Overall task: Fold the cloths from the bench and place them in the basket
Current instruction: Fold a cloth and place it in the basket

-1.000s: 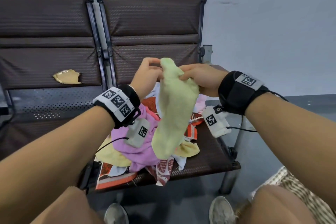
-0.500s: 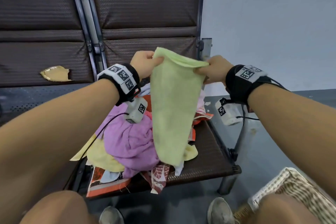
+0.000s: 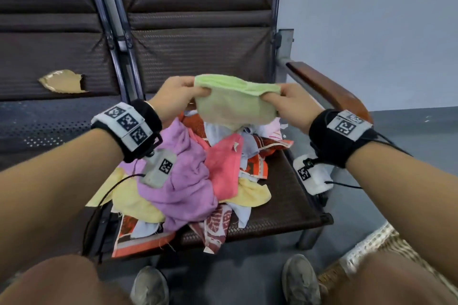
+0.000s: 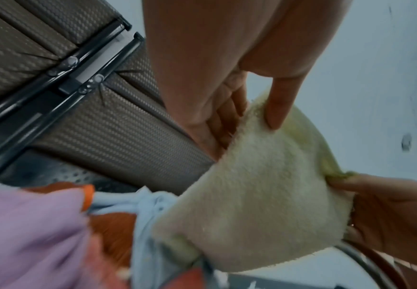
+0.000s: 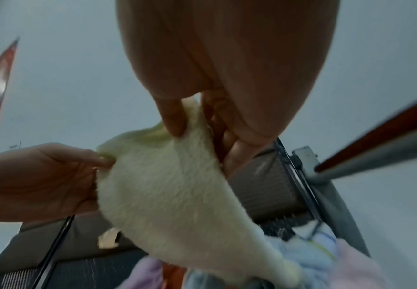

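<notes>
A light green cloth (image 3: pixel 235 104) is stretched between my two hands above the pile, doubled over with its fold at the bottom. My left hand (image 3: pixel 184 95) pinches its left top corner, thumb in front (image 4: pixel 275 109). My right hand (image 3: pixel 276 98) pinches the right top corner (image 5: pixel 175 121). Under them a heap of cloths (image 3: pixel 188 176) lies on the brown bench seat (image 3: pixel 287 203): purple, pink, yellow, pale blue and orange-patterned ones. A woven basket (image 3: pixel 371 245) shows at the lower right on the floor, partly hidden by my right arm and knee.
The bench has a wooden armrest (image 3: pixel 327 86) right of my right hand and a torn backrest patch (image 3: pixel 62 82) on the left seat. My shoes (image 3: pixel 300 282) stand on the grey floor in front of the bench. A grey wall lies behind.
The green cloth hung long from both hands; now its lower half has come up, so it is half as tall, and the hands are lower and wider apart.
</notes>
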`<state>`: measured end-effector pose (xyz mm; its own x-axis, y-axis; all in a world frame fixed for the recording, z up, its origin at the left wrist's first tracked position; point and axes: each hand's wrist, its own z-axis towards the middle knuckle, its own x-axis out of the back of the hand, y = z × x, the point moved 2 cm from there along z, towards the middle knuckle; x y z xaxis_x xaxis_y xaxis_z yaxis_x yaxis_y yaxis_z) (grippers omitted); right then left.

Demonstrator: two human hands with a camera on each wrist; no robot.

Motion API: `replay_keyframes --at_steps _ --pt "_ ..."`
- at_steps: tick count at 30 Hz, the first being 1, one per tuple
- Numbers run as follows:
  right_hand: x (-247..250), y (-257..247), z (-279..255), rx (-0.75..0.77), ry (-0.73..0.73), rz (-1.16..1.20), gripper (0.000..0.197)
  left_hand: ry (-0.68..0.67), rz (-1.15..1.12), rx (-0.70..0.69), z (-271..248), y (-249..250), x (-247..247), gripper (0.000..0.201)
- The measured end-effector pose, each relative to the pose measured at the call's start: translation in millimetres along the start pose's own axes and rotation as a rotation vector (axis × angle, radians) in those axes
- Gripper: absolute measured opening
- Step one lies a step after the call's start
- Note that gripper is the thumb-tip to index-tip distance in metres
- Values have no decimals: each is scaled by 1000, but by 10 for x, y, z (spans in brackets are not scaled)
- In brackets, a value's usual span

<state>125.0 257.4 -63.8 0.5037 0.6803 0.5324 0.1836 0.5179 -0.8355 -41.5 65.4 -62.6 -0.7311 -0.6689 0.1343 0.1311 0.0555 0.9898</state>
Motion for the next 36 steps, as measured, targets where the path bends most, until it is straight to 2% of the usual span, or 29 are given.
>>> replay_keyframes --at_steps 3,6,8,11,14,17,19,22,24,25,27,28,30,31,32,34,36 --pt "-210 373 -356 -229 -204 12 35 -207 152 205 -361 -479 -48 22" --pt "-420 620 -705 -465 -491 87 31 -420 271 409 -603 -824 -124 12" --pt "-512 733 -823 -544 -588 73 30 -489 274 488 -653 -944 -187 9" --pt "-576 840 -791 -589 -564 91 31 -430 297 475 -517 -1032 -283 12" --pt "-559 968 -564 -595 -359 161 33 -197 438 288 -158 -1146 -363 26" --pt "-529 1126 -289 -562 -83 222 31 6 508 162 201 -1262 -454 29" --pt "-533 1227 -128 -519 -6 153 30 85 548 137 398 -1342 -506 26" --pt "-567 1338 48 -481 34 6 35 167 604 135 636 -1490 -557 22" --pt "-594 1421 127 -479 51 -37 38 179 644 156 719 -1581 -576 27" --pt "-612 1458 152 -476 48 -54 36 178 662 159 745 -1608 -577 29" --pt "-640 1509 167 -436 22 -112 26 176 631 169 740 -1628 -569 18" --pt "-640 1535 153 -400 9 -156 26 185 593 157 690 -1607 -558 22" --pt "-593 1525 51 -280 43 -279 48 203 521 43 516 -1494 -537 36" --pt "-577 1485 -32 -187 62 -326 52 170 524 -34 391 -1413 -532 34" --pt "-575 1443 -128 -81 53 -358 48 82 543 -84 259 -1348 -529 33" --pt "-613 1396 -323 58 -92 -424 39 -181 606 -74 -1 -1323 -504 48" --pt "-708 1435 -492 88 -282 -533 51 -369 786 -31 -207 -1405 -449 65"
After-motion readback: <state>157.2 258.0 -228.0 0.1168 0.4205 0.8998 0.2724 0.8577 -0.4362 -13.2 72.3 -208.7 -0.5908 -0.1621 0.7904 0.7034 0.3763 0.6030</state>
